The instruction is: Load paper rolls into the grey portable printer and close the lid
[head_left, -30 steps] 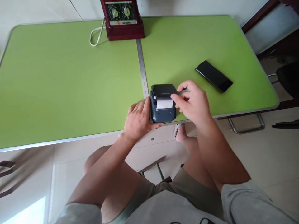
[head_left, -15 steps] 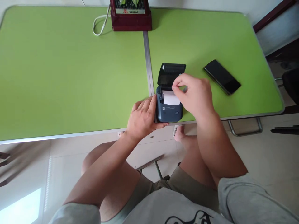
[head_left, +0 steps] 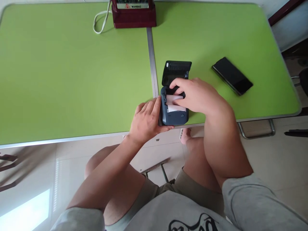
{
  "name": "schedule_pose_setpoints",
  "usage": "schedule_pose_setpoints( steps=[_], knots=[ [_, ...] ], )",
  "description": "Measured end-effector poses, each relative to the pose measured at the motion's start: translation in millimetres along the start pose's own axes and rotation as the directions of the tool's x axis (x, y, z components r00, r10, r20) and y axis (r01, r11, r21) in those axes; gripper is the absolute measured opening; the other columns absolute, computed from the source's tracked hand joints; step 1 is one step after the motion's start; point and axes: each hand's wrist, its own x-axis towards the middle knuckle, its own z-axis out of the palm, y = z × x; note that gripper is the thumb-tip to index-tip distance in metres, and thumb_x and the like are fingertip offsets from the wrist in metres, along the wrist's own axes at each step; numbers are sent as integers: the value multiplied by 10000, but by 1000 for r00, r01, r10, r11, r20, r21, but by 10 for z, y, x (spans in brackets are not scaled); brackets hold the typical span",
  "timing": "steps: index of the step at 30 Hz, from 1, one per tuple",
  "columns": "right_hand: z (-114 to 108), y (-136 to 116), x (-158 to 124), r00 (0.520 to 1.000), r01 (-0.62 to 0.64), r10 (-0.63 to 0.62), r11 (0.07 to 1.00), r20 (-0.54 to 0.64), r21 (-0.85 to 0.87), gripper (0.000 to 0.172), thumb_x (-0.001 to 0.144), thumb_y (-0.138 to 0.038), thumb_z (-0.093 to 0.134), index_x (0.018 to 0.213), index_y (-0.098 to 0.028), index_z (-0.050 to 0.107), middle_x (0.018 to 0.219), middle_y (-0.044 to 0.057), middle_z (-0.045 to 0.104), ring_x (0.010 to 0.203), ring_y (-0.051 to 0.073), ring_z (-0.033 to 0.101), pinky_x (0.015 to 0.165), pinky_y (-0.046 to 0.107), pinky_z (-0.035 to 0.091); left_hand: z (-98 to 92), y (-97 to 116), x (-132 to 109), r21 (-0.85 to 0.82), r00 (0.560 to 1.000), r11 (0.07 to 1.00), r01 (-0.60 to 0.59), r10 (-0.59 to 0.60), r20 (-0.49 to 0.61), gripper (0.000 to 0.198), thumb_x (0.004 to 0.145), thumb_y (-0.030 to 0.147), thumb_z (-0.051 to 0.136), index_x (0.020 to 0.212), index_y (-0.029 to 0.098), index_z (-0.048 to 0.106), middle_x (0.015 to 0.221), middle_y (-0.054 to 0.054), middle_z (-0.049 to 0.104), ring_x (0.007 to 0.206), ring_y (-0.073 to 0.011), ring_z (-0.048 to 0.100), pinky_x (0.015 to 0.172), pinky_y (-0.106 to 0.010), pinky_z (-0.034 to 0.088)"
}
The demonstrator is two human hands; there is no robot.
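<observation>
A small dark blue label printer [head_left: 174, 118] sits at the table's front edge, its black lid [head_left: 176, 71] swung up and back. Inside lies a white paper roll [head_left: 170, 98], and a loose strip of its paper reaches over the printer's front panel. My left hand [head_left: 146, 120] braces the printer, fingers along the left side and thumb at the front bottom edge. From the right, my right hand [head_left: 192, 94] reaches into the compartment. Its thumb presses on the paper, and the other fingers curl over the roll with the index finger raised; part of the grip is hidden.
On the green table [head_left: 72, 70], a black phone [head_left: 232, 76] lies right of the printer. A dark red stand [head_left: 134, 17] with a white cord [head_left: 98, 30] is at the back. A metal seam [head_left: 152, 61] runs down the table, just left of the printer.
My right hand has gone from a raised pinch above the printer down into its compartment. The paper strip now extends further forward over the front panel. My left hand stays on the printer.
</observation>
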Motion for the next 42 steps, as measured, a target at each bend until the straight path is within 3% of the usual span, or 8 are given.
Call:
schedule_pose_setpoints(
  steps=[6,9,13,18,23,28,36,42],
  knots=[
    [-117,84,-146,992,107,-87,958,-86,267,341,734,-174,778,1063,-245,722,1024,12,797,798,177,676,619,277,406,-9,-3,-3,7,1000,1000,-15,15,0,1129,895,900,384,1547,-22,416,1450,-289,623,1335,-381,625,1126,-498,453],
    [-212,215,-305,966,235,-116,769,-233,594,435,726,-422,827,1100,-261,675,1003,26,776,652,109,585,521,263,361,-15,-8,0,-10,1000,1000,-8,8,7,1130,882,912,393,1557,6,409,1472,-284,609,1348,-385,614,1134,-502,449],
    [-191,493,-453,901,283,141,529,-411,800,624,848,-854,371,1156,-368,611,925,14,699,431,63,280,444,315,261,-18,-21,5,-11,1000,1000,-5,5,4,1154,853,940,396,1571,36,400,1457,-268,623,1326,-380,628,1131,-498,452],
    [202,886,-382,860,163,413,334,-300,928,365,840,-553,490,1124,-338,573,807,-13,517,485,106,330,483,313,311,-8,-39,7,9,999,1000,-6,6,-34,1193,816,972,392,1551,34,435,1375,-263,669,1286,-382,647,1112,-497,467],
    [543,1160,-182,686,162,486,623,-541,765,424,869,-428,631,1255,-312,499,971,17,621,670,128,576,519,265,425,6,-61,9,37,998,999,-16,18,-68,1180,831,978,319,1534,41,460,1338,-245,690,1246,-363,669,1087,-476,482],
    [575,1298,-174,707,43,216,937,-673,346,487,960,-413,547,1409,-242,470,1271,141,647,997,222,710,788,381,601,4,-73,16,51,997,998,-21,25,-70,1194,830,986,275,1529,36,461,1335,-240,692,1239,-360,675,1071,-463,489],
    [573,1330,-202,778,-108,174,984,-604,144,655,941,-351,579,1536,-167,375,1334,187,666,1236,330,671,1097,541,515,13,-91,24,48,998,999,-18,22,-67,1173,851,966,286,1540,31,449,1314,-262,684,1206,-386,682,1050,-499,497],
    [571,1104,-302,618,92,6,992,-786,80,546,1011,-459,454,1504,-267,318,1364,148,628,1314,327,630,1141,612,481,-5,-73,34,49,998,999,-10,13,-54,1173,862,960,261,1526,13,459,1294,-263,689,1185,-376,686,1038,-496,502]
  ],
)
